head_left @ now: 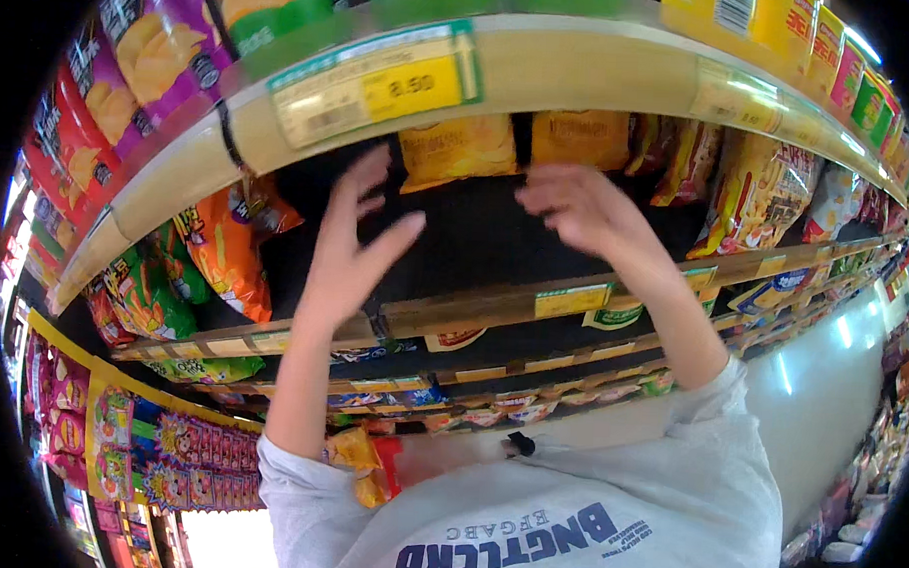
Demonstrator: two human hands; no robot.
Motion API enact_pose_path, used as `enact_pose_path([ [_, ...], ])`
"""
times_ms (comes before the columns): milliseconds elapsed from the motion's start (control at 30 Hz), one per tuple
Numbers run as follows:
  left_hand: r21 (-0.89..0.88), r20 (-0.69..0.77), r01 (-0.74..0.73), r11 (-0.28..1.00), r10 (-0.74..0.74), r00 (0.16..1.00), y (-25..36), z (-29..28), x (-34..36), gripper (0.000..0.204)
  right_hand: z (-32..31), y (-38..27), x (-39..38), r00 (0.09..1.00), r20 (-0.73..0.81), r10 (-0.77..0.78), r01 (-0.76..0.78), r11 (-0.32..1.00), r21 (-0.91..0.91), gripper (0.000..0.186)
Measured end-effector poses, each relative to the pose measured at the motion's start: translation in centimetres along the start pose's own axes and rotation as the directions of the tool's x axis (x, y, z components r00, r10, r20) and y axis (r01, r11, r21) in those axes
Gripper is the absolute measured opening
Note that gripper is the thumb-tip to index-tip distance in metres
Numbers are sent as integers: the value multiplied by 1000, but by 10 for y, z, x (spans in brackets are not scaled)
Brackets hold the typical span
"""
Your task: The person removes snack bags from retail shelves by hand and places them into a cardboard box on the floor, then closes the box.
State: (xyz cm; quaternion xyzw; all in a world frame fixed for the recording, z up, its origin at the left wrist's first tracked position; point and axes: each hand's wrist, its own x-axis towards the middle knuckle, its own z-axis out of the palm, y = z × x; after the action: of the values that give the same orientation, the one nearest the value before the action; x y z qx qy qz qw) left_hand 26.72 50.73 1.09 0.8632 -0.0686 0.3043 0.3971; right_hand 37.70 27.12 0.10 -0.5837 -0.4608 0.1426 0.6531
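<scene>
My left hand (366, 231) reaches up into the dark gap on a shelf (456, 234), fingers apart and holding nothing, left of a yellow snack bag (457, 144). My right hand (587, 209) is raised at the front of a second yellow bag (580, 133), its fingers loosely curved and apart with nothing visible in them. Whether its fingertips touch that bag I cannot tell. Orange snack bags (231, 246) lie left of my left hand, and a large yellow-and-red bag (758, 189) stands right of my right hand.
A shelf edge with price labels (219, 136) curves above my hands, carrying several bags (143, 43). Lower shelf rails (493, 315) hold more packets. Hanging snack strips (109, 432) are at lower left, yellow packs (356, 456) beside my body, and an aisle floor (811, 387) at right.
</scene>
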Motion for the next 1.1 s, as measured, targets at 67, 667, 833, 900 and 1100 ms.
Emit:
enact_pose_path([
  [67,70,-75,86,994,-81,994,-22,3,37,68,-18,0,39,998,-54,25,-25,1000,-5,54],
  [667,-240,167,391,889,-359,918,-61,10,80,57,-35,32,105,975,-6,223,-223,974,-38,79],
  [833,-397,258,452,799,-375,890,-44,7,55,62,-31,29,107,944,250,216,-195,975,-107,75],
  [900,-507,221,443,739,-385,896,-31,4,47,58,-25,29,106,934,291,210,-205,978,-49,70],
  [1100,-709,201,472,524,-492,847,9,-10,31,53,12,4,87,871,380,312,-453,809,374,52],
])
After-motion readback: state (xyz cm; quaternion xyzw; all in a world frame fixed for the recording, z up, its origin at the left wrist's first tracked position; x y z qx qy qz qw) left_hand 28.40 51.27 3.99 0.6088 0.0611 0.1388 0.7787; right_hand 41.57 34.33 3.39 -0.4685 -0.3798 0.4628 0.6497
